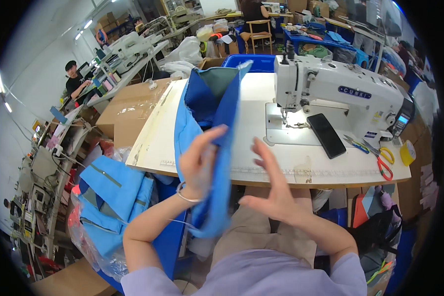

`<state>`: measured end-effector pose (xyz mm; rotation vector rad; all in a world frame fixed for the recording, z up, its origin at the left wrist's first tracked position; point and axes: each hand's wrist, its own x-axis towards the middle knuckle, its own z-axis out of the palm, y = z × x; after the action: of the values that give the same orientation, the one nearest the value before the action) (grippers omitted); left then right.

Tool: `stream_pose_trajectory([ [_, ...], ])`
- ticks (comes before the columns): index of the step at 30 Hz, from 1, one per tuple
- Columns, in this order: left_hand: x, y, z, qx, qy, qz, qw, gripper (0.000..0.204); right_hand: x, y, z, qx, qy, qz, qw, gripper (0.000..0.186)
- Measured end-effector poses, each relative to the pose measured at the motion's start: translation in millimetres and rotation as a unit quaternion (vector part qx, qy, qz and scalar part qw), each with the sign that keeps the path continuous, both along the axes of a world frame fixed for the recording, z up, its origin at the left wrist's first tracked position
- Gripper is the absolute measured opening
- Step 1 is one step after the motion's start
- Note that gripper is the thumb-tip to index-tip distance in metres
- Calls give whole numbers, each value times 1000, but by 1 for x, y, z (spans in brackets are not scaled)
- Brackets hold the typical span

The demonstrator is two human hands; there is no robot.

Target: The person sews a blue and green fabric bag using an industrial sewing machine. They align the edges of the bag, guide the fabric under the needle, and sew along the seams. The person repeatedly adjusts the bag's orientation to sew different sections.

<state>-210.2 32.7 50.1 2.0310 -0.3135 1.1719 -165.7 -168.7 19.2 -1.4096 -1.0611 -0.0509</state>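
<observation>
A blue fabric piece (209, 106) with a grey-green lining at its top hangs upright in front of me over the table's near edge. My left hand (198, 163) grips it at mid-height, fingers wrapped on the cloth; a thin bracelet circles the wrist. My right hand (274, 185) is just right of the cloth, fingers spread and apart from it, holding nothing. Behind it stands a white sewing machine (340, 91) on the pale work table (251, 160).
A black phone (326, 135) lies on the machine bed. Scissors with red and yellow handles (382, 160) and a yellow tape roll (407, 153) lie at the right. Blue fabric pieces (114, 195) are stacked in a plastic bag at my left. A person sits far left.
</observation>
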Motion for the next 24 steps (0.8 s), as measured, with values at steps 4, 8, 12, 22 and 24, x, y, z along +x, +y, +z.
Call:
stream_pose_trajectory([
  [4,9,-35,12,261,-95,-32,960,41,-21,17,5,33,157,47,986,64],
  [8,2,-30,20,321,4,-59,945,65,-7,-16,-9,71,232,-54,969,31],
  [12,0,-11,22,229,129,-53,963,71,-3,-39,-10,13,123,-93,988,34],
  [22,-15,-42,125,350,-59,-82,931,35,4,-71,67,-177,-71,-159,969,23],
  [24,-15,-44,133,416,-145,-37,897,33,9,-78,76,-96,-12,-62,993,26],
])
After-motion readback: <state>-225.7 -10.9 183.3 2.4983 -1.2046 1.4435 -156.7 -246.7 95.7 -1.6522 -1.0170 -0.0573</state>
